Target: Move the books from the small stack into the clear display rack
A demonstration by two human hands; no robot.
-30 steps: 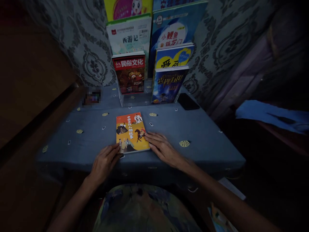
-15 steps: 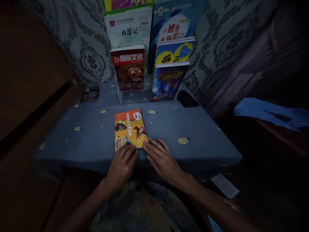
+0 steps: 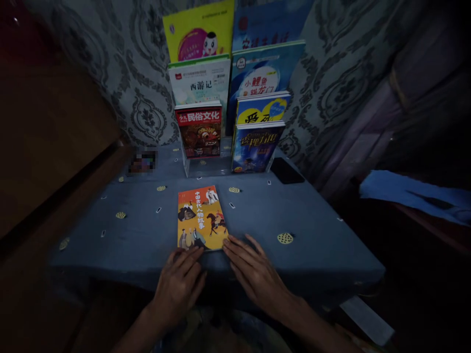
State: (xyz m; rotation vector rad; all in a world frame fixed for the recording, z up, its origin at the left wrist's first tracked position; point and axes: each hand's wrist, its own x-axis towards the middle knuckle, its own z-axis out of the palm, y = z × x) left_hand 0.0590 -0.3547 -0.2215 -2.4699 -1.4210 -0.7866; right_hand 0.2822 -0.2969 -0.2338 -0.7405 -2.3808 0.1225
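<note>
An orange-and-yellow book (image 3: 202, 218) with Chinese lettering and painted figures lies flat, cover up, near the front edge of the table. At its near edge, the fingertips of my left hand (image 3: 178, 279) rest against the lower left part, the fingers bent a little. My right hand (image 3: 255, 274) touches the lower right corner with fingers stretched out and a gap between some of them. Neither hand lifts the book.
Behind, a clear stand (image 3: 211, 169) holds several upright books in two columns, including a red one (image 3: 200, 132) and a dark blue one (image 3: 257, 149). A black phone-like slab (image 3: 287, 170) lies right of it. A pixelated item (image 3: 143, 162) is at left; blue cloth (image 3: 412, 193) hangs at right.
The view has tilted upward, so everything sits lower in the picture and more of the rear books shows. Both hands stay at the near edge of the orange-and-yellow book.
</note>
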